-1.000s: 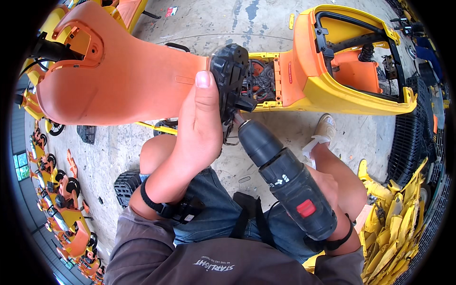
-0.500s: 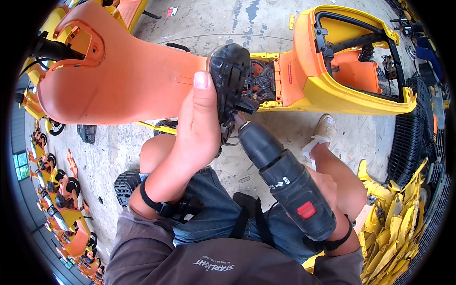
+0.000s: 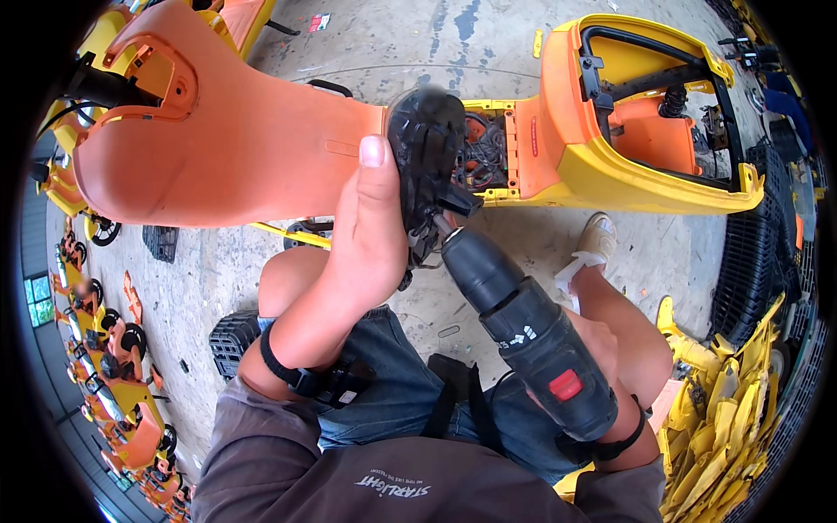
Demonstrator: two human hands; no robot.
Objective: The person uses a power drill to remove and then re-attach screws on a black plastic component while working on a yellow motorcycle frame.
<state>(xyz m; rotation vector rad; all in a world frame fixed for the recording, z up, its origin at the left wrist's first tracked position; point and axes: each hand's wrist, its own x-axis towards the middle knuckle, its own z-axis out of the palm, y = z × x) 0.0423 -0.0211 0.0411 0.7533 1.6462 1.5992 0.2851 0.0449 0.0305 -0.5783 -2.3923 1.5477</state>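
Observation:
My left hand [image 3: 370,231] is closed around a black moulded plastic part [image 3: 427,144], thumb along its left edge, holding it up over the scooter body. My right hand [image 3: 593,344] grips a black cordless drill [image 3: 527,327] with a red switch; most of its fingers are hidden behind the tool. The drill's bit meets the lower end of the black part. Beneath lies the orange scooter body panel [image 3: 253,148], and to the right of the part an opening shows tangled wiring [image 3: 486,157].
The yellow-orange rear frame [image 3: 567,174] stretches to the right. A heap of yellow plastic pieces [image 3: 719,418] lies at the lower right beside black crates [image 3: 754,253]. Several scooters [image 3: 131,401] stand along the left. A black crate [image 3: 234,340] sits by my left knee.
The black part, both hands and the drill have shifted very slightly right and down in the picture, as has the scooter. The bit stays at the part's lower end.

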